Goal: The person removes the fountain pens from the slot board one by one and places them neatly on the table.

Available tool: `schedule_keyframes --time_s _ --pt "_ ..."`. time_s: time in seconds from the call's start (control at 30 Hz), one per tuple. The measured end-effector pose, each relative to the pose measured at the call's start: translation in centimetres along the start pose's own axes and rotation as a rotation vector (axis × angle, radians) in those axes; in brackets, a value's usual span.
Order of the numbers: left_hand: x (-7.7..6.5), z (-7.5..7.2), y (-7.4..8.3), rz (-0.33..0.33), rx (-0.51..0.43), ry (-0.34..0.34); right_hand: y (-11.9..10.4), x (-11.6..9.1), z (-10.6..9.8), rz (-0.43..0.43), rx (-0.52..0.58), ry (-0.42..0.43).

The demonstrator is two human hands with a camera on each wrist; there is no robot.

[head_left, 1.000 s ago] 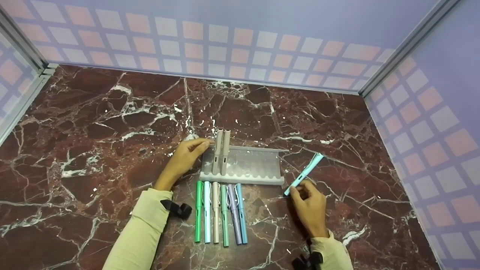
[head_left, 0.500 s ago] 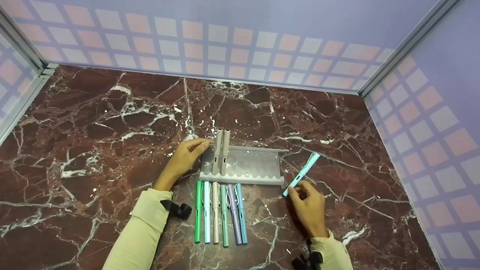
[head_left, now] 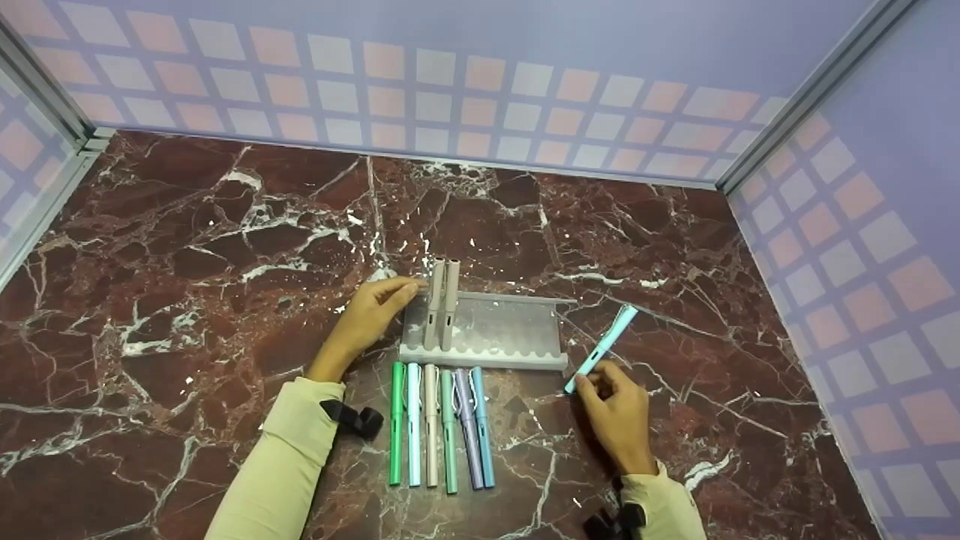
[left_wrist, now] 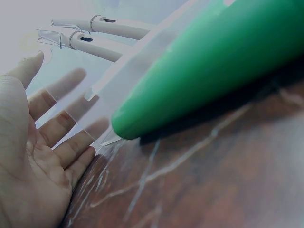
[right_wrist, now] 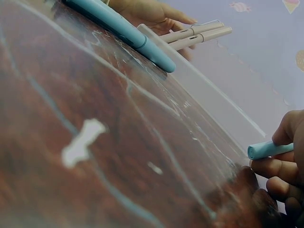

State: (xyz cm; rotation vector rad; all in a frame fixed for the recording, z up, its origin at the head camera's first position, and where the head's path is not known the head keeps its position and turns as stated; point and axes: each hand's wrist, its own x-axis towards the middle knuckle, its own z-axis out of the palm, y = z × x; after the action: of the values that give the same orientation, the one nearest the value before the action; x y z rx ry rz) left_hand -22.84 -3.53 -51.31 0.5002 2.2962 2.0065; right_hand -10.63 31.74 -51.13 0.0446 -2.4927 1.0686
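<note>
My right hand [head_left: 621,412] pinches a light blue pen [head_left: 607,345] near its lower end, right of a clear plastic pen stand [head_left: 510,322]. That pen [right_wrist: 260,150] tilts up and away, its clip end free. At the stand's left side is my left hand [head_left: 367,319]. In the left wrist view its extended fingers [left_wrist: 61,123] reach behind the see-through panel, while the thumb stands apart. Whether they press on it I cannot tell. Two beige pens [head_left: 450,315] lean side by side in the stand's left slots.
Before the stand lie a green pen [head_left: 396,427], a pale blue pen [head_left: 414,427], a beige pen [head_left: 431,427], a sage pen [head_left: 450,435], a purple pen [head_left: 470,435] and a blue pen [head_left: 484,435]. Patterned panels [head_left: 480,82] wall in the marbled table [head_left: 247,195].
My right hand has shifted slightly left with the light blue pen, closer to the stand. The left hand, the stand and the other pens have stayed put.
</note>
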Motion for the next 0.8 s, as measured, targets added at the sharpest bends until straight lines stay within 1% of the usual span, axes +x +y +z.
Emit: schedule_keyframes --time_s 0.37,0.5,0.63,0.8 --pt "-0.02 0.00 0.09 -0.005 0.000 -0.002 0.03 -0.01 0.18 0.032 0.054 0.014" --pt "-0.07 0.02 0.11 -0.008 0.001 -0.005 0.01 0.02 0.20 0.057 0.074 0.013" --pt "-0.03 0.00 0.01 -0.008 0.001 -0.009 -0.09 0.03 0.16 0.074 0.070 0.009" --pt "-0.07 -0.03 0.02 -0.015 0.002 -0.013 -0.19 0.00 0.04 0.074 0.049 0.004"
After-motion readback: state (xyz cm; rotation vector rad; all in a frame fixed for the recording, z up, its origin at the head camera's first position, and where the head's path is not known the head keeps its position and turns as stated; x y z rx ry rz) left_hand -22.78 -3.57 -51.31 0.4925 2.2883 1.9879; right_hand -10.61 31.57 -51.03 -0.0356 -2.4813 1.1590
